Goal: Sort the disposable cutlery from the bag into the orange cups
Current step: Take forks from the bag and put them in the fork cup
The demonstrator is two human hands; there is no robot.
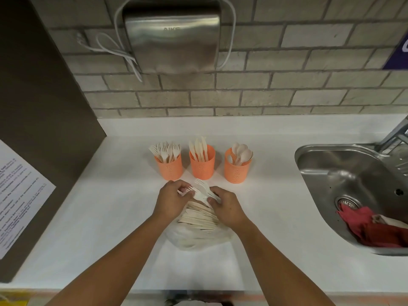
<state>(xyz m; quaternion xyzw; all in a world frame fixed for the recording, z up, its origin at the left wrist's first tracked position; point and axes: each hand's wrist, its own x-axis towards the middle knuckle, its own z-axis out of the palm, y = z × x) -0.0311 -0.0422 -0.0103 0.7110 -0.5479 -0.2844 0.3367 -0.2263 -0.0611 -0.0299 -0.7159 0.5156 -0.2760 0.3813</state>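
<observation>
- I am seeing the left hand [171, 200] and right hand [227, 208] each curling round one bunch of white forks [199, 191], pinching it from opposite ends.
- The bunch is hovering just over the bag [198, 238], which is lying before the orange cups [202, 170].
- I am judging the risk: the fanned forks slipping loose, or knocking the fork cup [170, 170] over.

You have one legible mark before you: the embossed brand AIKE on the steel hand dryer [172, 38]. Print on the paper notice [19, 195] is too blurred to read. The purple sign [397, 54] shows only a cut-off white letter.
</observation>
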